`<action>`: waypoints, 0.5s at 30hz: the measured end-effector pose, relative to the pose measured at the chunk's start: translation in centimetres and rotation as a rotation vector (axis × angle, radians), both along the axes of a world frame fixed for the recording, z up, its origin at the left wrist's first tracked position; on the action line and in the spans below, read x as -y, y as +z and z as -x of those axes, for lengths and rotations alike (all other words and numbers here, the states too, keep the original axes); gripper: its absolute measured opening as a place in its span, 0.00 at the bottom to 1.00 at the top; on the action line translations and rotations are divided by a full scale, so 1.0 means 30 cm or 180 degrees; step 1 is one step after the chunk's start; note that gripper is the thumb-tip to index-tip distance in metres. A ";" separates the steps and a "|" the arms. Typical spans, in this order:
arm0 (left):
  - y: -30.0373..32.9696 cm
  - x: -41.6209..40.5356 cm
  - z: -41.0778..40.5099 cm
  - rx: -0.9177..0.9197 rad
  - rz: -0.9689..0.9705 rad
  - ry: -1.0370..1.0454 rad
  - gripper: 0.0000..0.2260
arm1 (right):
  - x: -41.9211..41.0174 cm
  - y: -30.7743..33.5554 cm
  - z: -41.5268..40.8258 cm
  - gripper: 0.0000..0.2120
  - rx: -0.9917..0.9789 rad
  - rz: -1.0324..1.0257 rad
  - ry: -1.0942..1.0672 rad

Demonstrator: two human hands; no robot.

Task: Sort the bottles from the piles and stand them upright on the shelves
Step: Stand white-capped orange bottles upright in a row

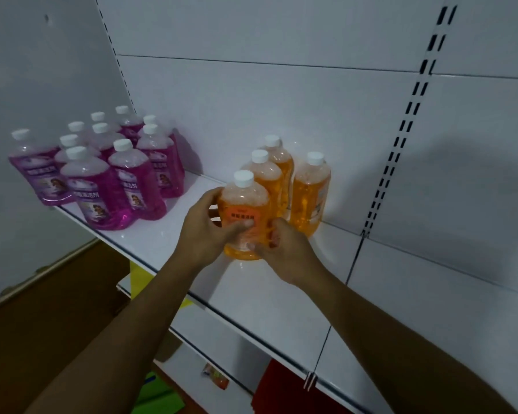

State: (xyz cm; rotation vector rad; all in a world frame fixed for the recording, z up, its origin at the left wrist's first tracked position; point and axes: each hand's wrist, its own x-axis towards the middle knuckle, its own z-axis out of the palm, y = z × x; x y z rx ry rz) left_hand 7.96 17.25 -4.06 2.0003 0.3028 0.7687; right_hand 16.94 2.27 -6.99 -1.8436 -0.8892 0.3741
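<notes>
Your left hand (205,225) has its fingers curled around the left side of the orange bottle (243,218), with the thumb pressed flat across the label. Your right hand (277,249) pinches the lower right side of the same bottle, its fingers bent against the plastic. The bottle stands upright, or nearly so, on the white shelf (281,297), at the front of the orange group.

Just behind it stand two more orange bottles (266,171), and a third one (311,192) is just beside your right hand. If you push the bottle back too hard, I think it can knock the row behind it. Your right knuckles may also touch the third one when you let go.

The bottle is full and its base is narrow, so a quick release can tip it. The pink bottles (102,171) on the left are well apart and seem safe.
</notes>
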 end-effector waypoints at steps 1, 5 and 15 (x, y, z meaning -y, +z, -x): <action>0.002 0.014 0.011 0.0000 -0.0007 0.0052 0.31 | 0.010 0.002 0.010 0.26 -0.0006 -0.0028 -0.0022; 0.024 0.123 0.029 -0.0016 -0.0150 0.0483 0.32 | 0.111 -0.002 0.063 0.33 -0.0076 -0.0380 -0.0044; 0.104 0.600 -0.106 -0.0182 -0.0701 -0.0137 0.28 | 0.508 0.050 0.053 0.42 -0.0521 -0.1043 -0.0468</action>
